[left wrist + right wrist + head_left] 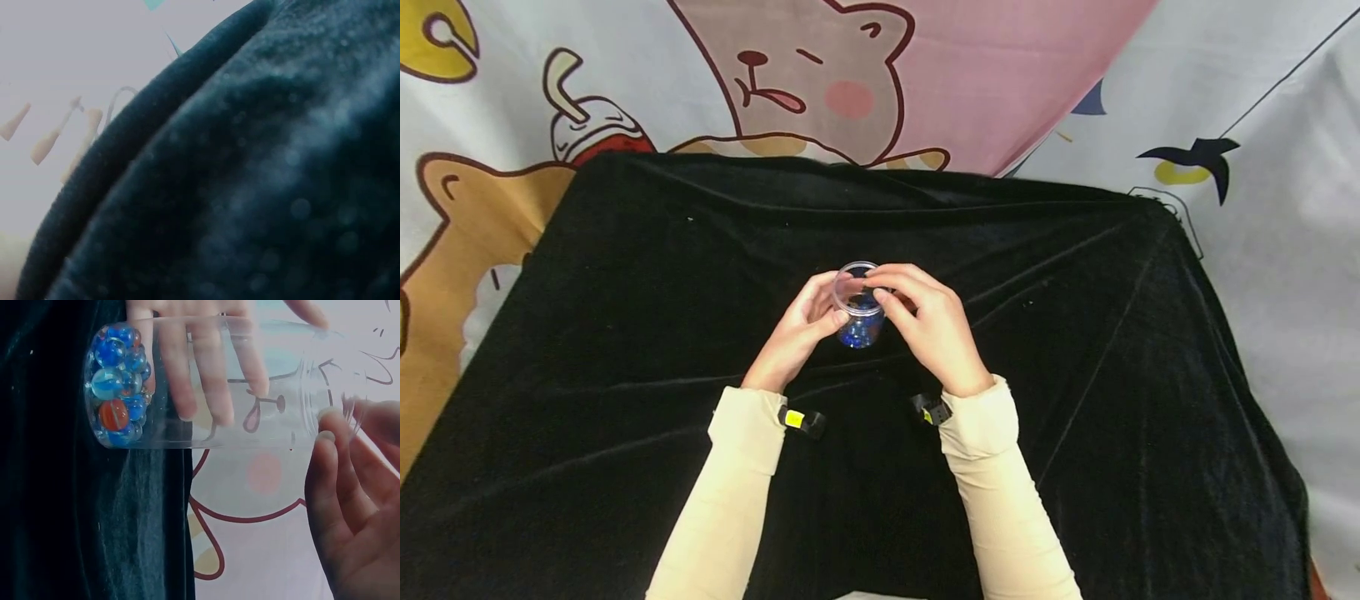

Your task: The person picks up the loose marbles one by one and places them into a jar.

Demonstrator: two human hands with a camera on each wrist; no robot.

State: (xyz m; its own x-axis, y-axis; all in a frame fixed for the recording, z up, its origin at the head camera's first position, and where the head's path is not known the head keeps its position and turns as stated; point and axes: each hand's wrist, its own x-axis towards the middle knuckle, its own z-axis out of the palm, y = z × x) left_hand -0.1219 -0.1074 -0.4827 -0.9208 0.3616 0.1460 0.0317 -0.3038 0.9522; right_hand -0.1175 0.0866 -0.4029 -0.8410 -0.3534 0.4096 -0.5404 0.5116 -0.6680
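Note:
A clear jar (pixel 861 323) stands upright between the hands, its round mouth facing up. Blue marbles, with one orange marble (pixel 114 415) among them, fill only its bottom part. The left hand (pixel 799 329) grips the jar from the left side, thumb in front; its fingers (pixel 209 381) show through the clear wall. At the rim (pixel 334 387), the right hand (pixel 928 321) pinches with curled thumb and fingers. Whether a clear lid sits on the mouth, I cannot tell. Neither the left hand nor the jar appears in the left wrist view.
Black velvety cloth (pixel 625 317) covers the table, with folds across it. Behind the table hangs a pale curtain (pixel 820 75) with cartoon animals. A white edge (pixel 880 595) shows at the bottom of the head view. Dark straps circle both wrists.

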